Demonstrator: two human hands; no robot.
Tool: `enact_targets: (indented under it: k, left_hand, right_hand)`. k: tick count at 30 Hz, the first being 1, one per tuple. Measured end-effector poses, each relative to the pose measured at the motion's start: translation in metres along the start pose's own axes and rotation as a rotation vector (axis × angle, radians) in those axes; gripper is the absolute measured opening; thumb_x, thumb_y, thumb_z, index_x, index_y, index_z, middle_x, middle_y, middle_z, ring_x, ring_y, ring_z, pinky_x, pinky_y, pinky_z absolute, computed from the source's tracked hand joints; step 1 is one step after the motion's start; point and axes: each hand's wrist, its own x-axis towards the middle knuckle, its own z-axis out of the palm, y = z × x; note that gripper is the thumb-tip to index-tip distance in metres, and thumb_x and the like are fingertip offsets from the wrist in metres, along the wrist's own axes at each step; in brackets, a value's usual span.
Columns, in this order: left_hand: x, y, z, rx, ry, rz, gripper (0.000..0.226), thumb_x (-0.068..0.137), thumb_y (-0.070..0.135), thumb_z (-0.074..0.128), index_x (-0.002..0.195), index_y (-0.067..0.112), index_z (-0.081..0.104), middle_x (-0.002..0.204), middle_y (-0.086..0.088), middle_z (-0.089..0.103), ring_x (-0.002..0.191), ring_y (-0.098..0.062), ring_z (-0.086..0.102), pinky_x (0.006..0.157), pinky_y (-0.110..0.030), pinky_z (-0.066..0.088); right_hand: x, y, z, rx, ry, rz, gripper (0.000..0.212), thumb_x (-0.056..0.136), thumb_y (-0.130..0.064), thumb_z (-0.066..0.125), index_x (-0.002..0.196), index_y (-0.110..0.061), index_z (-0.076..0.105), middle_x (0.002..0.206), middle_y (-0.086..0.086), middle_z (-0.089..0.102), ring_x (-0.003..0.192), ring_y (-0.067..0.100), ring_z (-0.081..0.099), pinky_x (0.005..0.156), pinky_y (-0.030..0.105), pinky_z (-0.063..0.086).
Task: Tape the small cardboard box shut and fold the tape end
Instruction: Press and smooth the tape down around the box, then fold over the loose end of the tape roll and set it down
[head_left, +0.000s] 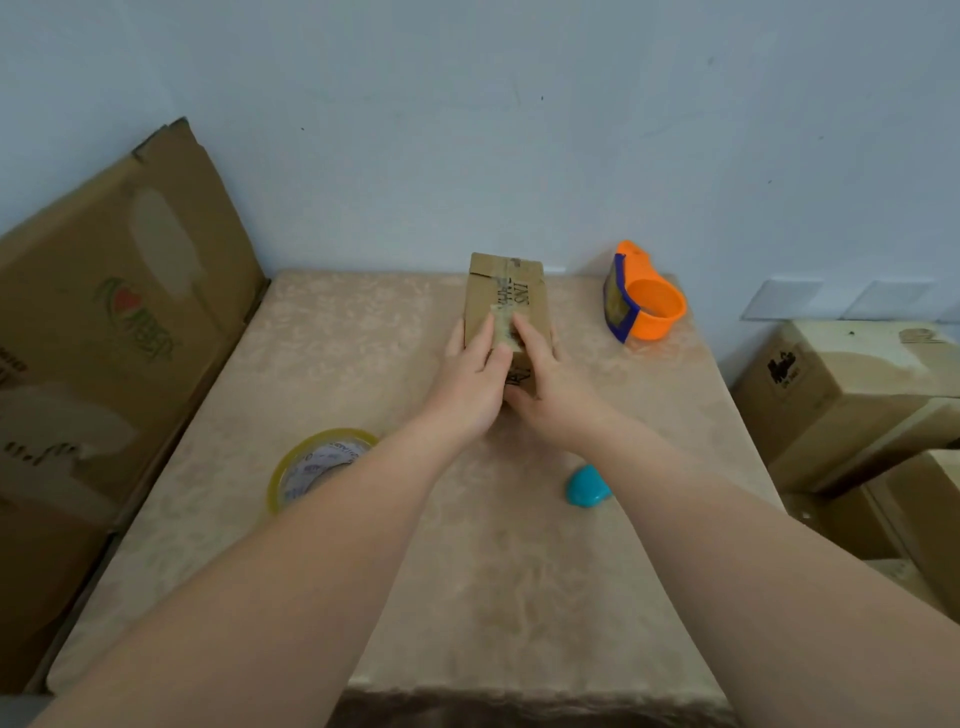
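Note:
A small brown cardboard box (506, 291) with black print lies lengthwise at the far middle of the table. My left hand (470, 382) clasps its near left side, fingers lying flat on the top. My right hand (550, 387) holds the near right side, its index finger pressing on the top. Between the fingertips a strip of clear tape (503, 325) lies along the box's top seam. A roll of clear tape (311, 465) with a yellowish rim lies flat on the table at the near left, partly hidden by my left forearm.
An orange tape dispenser (644, 299) with a blue label stands at the far right of the beige-clothed table (363, 364). A small teal object (587, 486) lies beside my right forearm. A large flattened carton (114, 322) leans at the left; stacked cartons (852, 395) stand at the right.

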Motion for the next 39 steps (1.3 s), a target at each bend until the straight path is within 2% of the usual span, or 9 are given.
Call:
enact_targets:
  k: [7, 11, 16, 21, 26, 30, 33, 37, 39]
  left_hand:
    - [0.007, -0.011, -0.001, 0.401, 0.01, -0.09, 0.055, 0.091, 0.055, 0.025, 0.144, 0.044, 0.014, 0.159, 0.0, 0.005, 0.145, -0.026, 0.008, 0.114, -0.057, 0.008]
    - [-0.004, -0.005, -0.007, 0.479, 0.195, 0.009, 0.052, 0.091, 0.04, 0.043, 0.141, 0.031, 0.033, 0.152, -0.01, 0.024, 0.139, -0.031, 0.02, 0.114, -0.046, 0.02]
    - [-0.027, -0.008, -0.012, 0.581, 0.256, 0.217, 0.04, 0.087, 0.028, 0.052, 0.127, 0.021, 0.051, 0.121, -0.007, 0.048, 0.114, -0.027, 0.04, 0.097, -0.037, 0.036]
    - [-0.047, -0.029, -0.049, 0.754, 0.271, -0.005, 0.028, 0.086, 0.029, 0.05, 0.11, 0.022, 0.062, 0.118, -0.01, 0.057, 0.113, -0.032, 0.046, 0.095, -0.037, 0.038]
    - [-0.081, -0.056, -0.083, 0.862, 0.041, -0.177, 0.028, 0.076, 0.053, 0.055, 0.087, 0.027, 0.054, 0.108, -0.003, 0.064, 0.105, -0.027, 0.056, 0.09, -0.037, 0.041]
    - [-0.106, -0.07, -0.085, 1.004, -0.232, -0.189, 0.061, 0.068, 0.052, 0.064, 0.121, 0.032, 0.043, 0.121, 0.011, 0.052, 0.122, -0.02, 0.047, 0.104, -0.047, 0.022]
    - [-0.114, -0.075, -0.083, 0.888, -0.091, -0.074, 0.037, 0.078, 0.033, 0.061, 0.114, 0.029, 0.052, 0.114, 0.005, 0.059, 0.114, -0.025, 0.053, 0.089, -0.037, 0.037]
    - [-0.119, -0.067, -0.076, 0.64, 0.155, 0.025, 0.033, 0.082, 0.038, 0.062, 0.105, 0.014, 0.061, 0.103, -0.011, 0.066, 0.103, -0.032, 0.059, 0.082, -0.037, 0.043]
    - [-0.124, -0.056, -0.073, 0.399, 0.27, 0.046, 0.03, 0.085, 0.04, 0.06, 0.085, 0.011, 0.063, 0.081, -0.014, 0.065, 0.084, -0.033, 0.06, 0.066, -0.035, 0.039]
  right_hand:
    - [-0.003, 0.001, 0.003, -0.002, -0.078, 0.073, 0.09, 0.086, -0.018, 0.06, 0.146, -0.043, -0.003, 0.159, 0.009, 0.009, 0.145, 0.028, 0.016, 0.115, 0.046, 0.025]
    - [-0.024, 0.003, -0.017, -0.067, -0.025, 0.212, 0.075, 0.087, -0.014, 0.056, 0.147, -0.035, 0.016, 0.125, 0.007, 0.054, 0.117, 0.025, 0.053, 0.092, 0.03, 0.043]
    - [-0.054, 0.005, -0.031, -0.329, -0.237, 0.347, 0.037, 0.083, -0.024, 0.063, 0.12, -0.021, 0.058, 0.114, 0.002, 0.063, 0.107, 0.02, 0.057, 0.084, 0.026, 0.044]
    - [-0.064, -0.014, -0.023, -0.281, -0.165, 0.283, 0.032, 0.085, -0.028, 0.062, 0.117, -0.021, 0.061, 0.113, 0.001, 0.062, 0.107, 0.02, 0.057, 0.077, 0.026, 0.042]
    - [-0.072, -0.038, 0.004, -0.223, -0.196, 0.177, 0.028, 0.086, -0.025, 0.061, 0.112, -0.018, 0.063, 0.111, 0.002, 0.066, 0.105, 0.021, 0.059, 0.086, 0.029, 0.045]
    - [-0.085, -0.05, 0.017, -0.159, -0.227, 0.16, 0.026, 0.086, -0.024, 0.059, 0.111, -0.018, 0.064, 0.107, 0.001, 0.067, 0.104, 0.019, 0.059, 0.088, 0.028, 0.045]
    - [-0.098, -0.055, 0.023, -0.103, -0.239, 0.172, 0.025, 0.086, -0.025, 0.06, 0.109, -0.019, 0.065, 0.096, -0.002, 0.063, 0.1, 0.018, 0.059, 0.089, 0.03, 0.048]
    - [-0.116, -0.064, 0.024, 0.01, -0.164, 0.191, 0.024, 0.086, -0.032, 0.058, 0.107, -0.022, 0.067, 0.091, -0.004, 0.061, 0.093, 0.017, 0.061, 0.085, 0.031, 0.05]
    - [-0.124, -0.072, 0.022, 0.123, -0.131, 0.212, 0.029, 0.088, -0.039, 0.055, 0.11, -0.023, 0.065, 0.099, -0.001, 0.064, 0.096, 0.019, 0.062, 0.086, 0.034, 0.051]
